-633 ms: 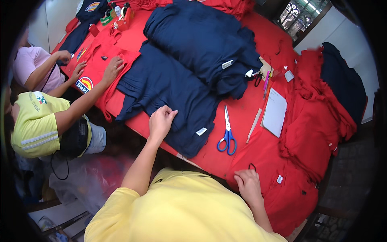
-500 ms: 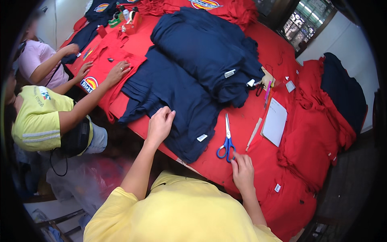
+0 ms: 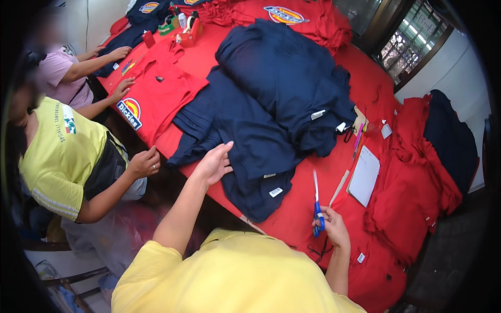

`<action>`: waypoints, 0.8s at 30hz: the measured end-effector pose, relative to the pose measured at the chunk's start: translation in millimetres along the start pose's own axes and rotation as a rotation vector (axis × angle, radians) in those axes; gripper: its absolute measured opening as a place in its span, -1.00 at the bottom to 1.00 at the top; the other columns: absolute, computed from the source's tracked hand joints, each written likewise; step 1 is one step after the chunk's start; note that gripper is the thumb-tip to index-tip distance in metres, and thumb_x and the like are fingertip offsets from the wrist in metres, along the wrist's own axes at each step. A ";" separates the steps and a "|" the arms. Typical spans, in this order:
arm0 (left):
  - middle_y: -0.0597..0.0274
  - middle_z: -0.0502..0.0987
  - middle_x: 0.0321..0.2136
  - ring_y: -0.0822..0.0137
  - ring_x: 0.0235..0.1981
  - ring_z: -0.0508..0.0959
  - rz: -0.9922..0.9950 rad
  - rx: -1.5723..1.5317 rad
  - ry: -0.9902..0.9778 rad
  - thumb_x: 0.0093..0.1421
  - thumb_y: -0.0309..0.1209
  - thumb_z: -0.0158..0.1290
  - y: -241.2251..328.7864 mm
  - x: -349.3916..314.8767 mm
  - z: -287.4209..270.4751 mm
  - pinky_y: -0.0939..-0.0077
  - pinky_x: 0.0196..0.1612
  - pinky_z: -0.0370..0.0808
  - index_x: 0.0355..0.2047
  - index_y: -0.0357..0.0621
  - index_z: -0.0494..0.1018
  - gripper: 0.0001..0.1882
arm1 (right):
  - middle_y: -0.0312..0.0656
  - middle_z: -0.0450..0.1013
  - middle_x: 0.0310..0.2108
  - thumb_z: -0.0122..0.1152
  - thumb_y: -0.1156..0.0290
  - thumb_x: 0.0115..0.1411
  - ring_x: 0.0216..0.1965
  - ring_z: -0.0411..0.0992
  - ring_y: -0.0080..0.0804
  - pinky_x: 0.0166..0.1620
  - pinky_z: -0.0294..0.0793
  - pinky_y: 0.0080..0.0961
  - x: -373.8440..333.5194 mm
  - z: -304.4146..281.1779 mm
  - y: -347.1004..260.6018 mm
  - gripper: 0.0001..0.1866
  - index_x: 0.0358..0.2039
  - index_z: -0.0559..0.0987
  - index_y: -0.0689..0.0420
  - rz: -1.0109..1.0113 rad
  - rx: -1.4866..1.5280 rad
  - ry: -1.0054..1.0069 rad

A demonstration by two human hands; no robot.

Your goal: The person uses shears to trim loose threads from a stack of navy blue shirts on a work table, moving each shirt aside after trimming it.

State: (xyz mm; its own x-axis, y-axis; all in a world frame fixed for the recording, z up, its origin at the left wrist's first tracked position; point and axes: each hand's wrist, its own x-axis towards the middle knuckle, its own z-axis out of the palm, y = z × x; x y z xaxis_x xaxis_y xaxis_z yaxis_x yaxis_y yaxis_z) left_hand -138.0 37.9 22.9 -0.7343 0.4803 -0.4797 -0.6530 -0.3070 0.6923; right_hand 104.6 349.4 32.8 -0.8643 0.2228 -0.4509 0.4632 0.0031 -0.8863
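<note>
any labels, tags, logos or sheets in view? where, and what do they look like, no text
Sewn label: small white rectangle on navy garment beside left hand.
Two white tags on upper navy pile's edge.
Oval logo patch: blue, red, yellow, on red shirt at left.
White blank sheet, right of blue-handled scissors in right hand.

Matt navy cloth garment (image 3: 250, 151); scissors (image 3: 317, 206) with shiny metal blades, blue plastic handles.
</note>
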 end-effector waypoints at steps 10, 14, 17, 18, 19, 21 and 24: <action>0.27 0.57 -0.22 0.42 -0.21 0.55 0.010 0.021 -0.092 0.21 -0.45 0.10 -48.3 -45.9 5.0 0.44 -0.08 0.46 -0.14 -0.20 0.46 -0.78 | 0.00 0.40 -0.12 0.05 0.65 0.10 -0.08 0.48 -0.27 -0.02 0.51 -0.41 -1.1 97.2 -41.3 -0.43 0.17 0.25 0.30 -0.207 0.062 -0.243; 0.24 0.57 -0.23 0.41 -0.20 0.55 0.119 -0.094 -0.035 0.24 -0.47 0.04 -43.5 -53.9 25.7 0.44 -0.07 0.46 -0.15 -0.20 0.46 -0.82 | -0.08 0.47 -0.26 0.32 0.43 0.05 -0.28 0.54 -0.34 -0.26 0.56 -0.44 0.3 100.4 -45.2 -0.40 0.12 0.37 0.24 -0.495 -0.475 -0.185; 0.22 0.56 -0.21 0.38 -0.19 0.55 0.134 -0.145 -0.045 0.24 -0.53 0.01 -38.4 -53.2 30.8 0.43 -0.07 0.46 -0.13 -0.22 0.44 -0.81 | -0.07 0.45 -0.35 0.32 0.43 0.04 -0.38 0.54 -0.31 -0.37 0.55 -0.46 1.0 97.7 -37.1 -0.40 0.11 0.38 0.26 -0.616 -0.616 -0.105; 0.22 0.56 -0.21 0.38 -0.19 0.55 0.142 -0.160 -0.050 0.23 -0.55 0.01 -37.4 -53.0 32.8 0.43 -0.06 0.46 -0.12 -0.23 0.44 -0.80 | -0.07 0.44 -0.36 0.32 0.43 0.05 -0.40 0.53 -0.32 -0.38 0.54 -0.46 0.0 98.4 -34.9 -0.41 0.11 0.37 0.26 -0.592 -0.602 -0.086; 0.22 0.55 -0.21 0.38 -0.19 0.55 0.155 -0.159 -0.046 0.22 -0.57 0.01 -35.1 -53.9 36.5 0.44 -0.06 0.46 -0.12 -0.23 0.44 -0.79 | -0.08 0.43 -0.37 0.32 0.44 0.05 -0.42 0.53 -0.33 -0.38 0.53 -0.47 -0.7 99.8 -32.4 -0.41 0.11 0.37 0.27 -0.571 -0.585 -0.069; 0.22 0.55 -0.21 0.39 -0.19 0.55 0.180 -0.159 -0.037 0.20 -0.60 0.01 -31.4 -56.1 43.8 0.46 -0.06 0.45 -0.12 -0.24 0.43 -0.78 | -0.10 0.42 -0.39 0.31 0.45 0.05 -0.45 0.52 -0.35 -0.40 0.52 -0.47 -1.3 102.0 -28.4 -0.41 0.11 0.36 0.29 -0.564 -0.578 -0.047; 0.22 0.54 -0.22 0.40 -0.18 0.53 0.224 -0.126 -0.043 0.18 -0.64 0.01 -33.0 -53.1 42.0 0.49 -0.05 0.45 -0.12 -0.26 0.43 -0.76 | -0.11 0.39 -0.40 0.29 0.49 0.06 -0.49 0.50 -0.37 -0.43 0.51 -0.48 -2.9 106.5 -27.0 -0.39 0.14 0.34 0.30 -0.594 -0.592 -0.037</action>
State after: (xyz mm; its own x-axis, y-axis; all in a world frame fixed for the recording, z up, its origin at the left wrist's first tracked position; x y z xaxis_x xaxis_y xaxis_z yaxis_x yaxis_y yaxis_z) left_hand -69.7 57.0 48.2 -0.8564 0.4226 -0.2967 -0.4950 -0.5082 0.7048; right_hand 73.7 244.9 46.7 -0.9981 -0.0100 0.0606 -0.0536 0.6234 -0.7801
